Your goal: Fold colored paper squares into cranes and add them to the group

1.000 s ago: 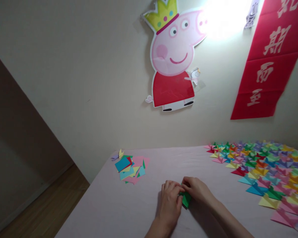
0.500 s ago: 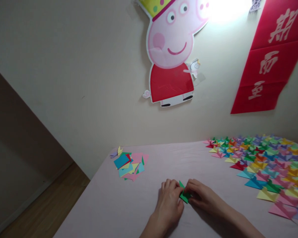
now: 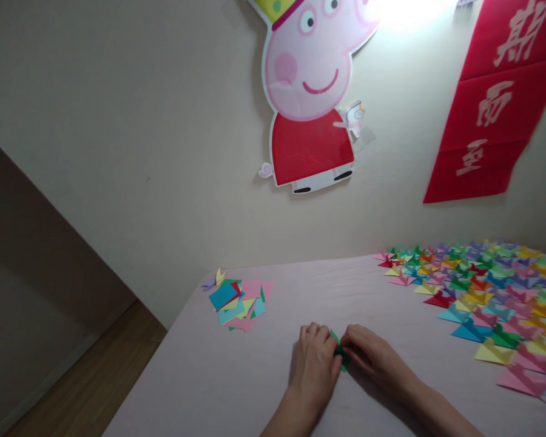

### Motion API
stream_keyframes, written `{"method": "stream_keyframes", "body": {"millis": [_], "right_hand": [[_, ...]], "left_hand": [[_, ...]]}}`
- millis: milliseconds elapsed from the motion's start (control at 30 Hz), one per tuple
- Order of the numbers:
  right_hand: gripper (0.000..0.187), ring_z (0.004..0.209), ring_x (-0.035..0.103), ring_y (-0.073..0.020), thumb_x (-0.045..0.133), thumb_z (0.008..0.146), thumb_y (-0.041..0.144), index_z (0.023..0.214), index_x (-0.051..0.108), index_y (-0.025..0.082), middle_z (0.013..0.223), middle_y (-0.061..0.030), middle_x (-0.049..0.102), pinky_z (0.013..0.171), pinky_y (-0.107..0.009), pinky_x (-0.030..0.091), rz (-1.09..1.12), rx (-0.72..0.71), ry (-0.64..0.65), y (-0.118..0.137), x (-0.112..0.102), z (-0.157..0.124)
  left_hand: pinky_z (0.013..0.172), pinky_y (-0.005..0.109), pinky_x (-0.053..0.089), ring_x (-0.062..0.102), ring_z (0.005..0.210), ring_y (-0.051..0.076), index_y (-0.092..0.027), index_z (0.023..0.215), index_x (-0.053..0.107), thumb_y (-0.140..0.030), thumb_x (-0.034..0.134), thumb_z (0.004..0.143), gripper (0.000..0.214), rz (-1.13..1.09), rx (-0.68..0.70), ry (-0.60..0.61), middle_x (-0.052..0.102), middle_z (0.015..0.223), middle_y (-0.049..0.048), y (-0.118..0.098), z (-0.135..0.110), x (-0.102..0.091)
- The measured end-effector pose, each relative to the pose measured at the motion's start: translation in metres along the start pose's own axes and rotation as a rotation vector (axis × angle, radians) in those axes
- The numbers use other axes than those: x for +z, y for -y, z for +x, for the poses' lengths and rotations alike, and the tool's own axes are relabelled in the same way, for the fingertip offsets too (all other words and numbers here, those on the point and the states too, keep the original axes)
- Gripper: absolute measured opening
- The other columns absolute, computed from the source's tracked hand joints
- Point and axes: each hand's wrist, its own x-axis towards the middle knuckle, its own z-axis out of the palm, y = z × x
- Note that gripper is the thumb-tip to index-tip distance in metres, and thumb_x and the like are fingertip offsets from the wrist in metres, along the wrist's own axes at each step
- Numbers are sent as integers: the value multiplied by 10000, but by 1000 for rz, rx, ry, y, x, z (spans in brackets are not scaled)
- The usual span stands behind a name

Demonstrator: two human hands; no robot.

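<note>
A small folded green paper (image 3: 340,352) lies on the pale pink table (image 3: 218,376), pinched between both my hands. My left hand (image 3: 313,367) rests palm down with its thumb and fingers closed on the paper's left side. Pressed on the right side are the closed fingertips of my right hand (image 3: 368,358). Most of the paper is hidden under my fingers.
A loose pile of coloured paper squares (image 3: 239,300) lies at the table's far left corner. Several rows of folded paper figures (image 3: 486,303) cover the right side. The table's left edge drops to a wooden floor (image 3: 82,388). A cartoon pig cutout (image 3: 312,97) and a red banner (image 3: 491,103) hang on the wall.
My hands have closed in tighter over the green paper, hiding more of it. The camera has tilted slightly down.
</note>
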Motion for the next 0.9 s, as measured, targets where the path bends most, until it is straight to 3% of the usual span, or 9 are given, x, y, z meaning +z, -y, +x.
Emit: {"method": "stream_keyframes", "body": {"millis": [200,567,900], "right_hand": [[205,810,562,-214,447,951,268,819,597,226,819,-49,638,773,-362,442,8,-13,11,-5,-12,-1],[165,842,563,-217,536,893,297,773,632,238,823,-28,672,893,-404,384,50,139,35,-9,-17,4],[104,834,550,-219,579,807,284,747,645,230,793,-20,663,788,-350,398,33,232,62,-6,-16,12]], "left_hand": [[857,363,389,509,935,212,-206,872,560,-121,618,838,109,33,85,-15,610,951,13,4,8,10],[798,321,370,511,899,184,-218,820,575,-77,607,838,145,-151,6,-93,608,901,-8,11,11,22],[769,319,373,525,876,188,-207,739,564,-129,628,851,151,-170,-69,-71,625,847,-5,10,15,19]]}}
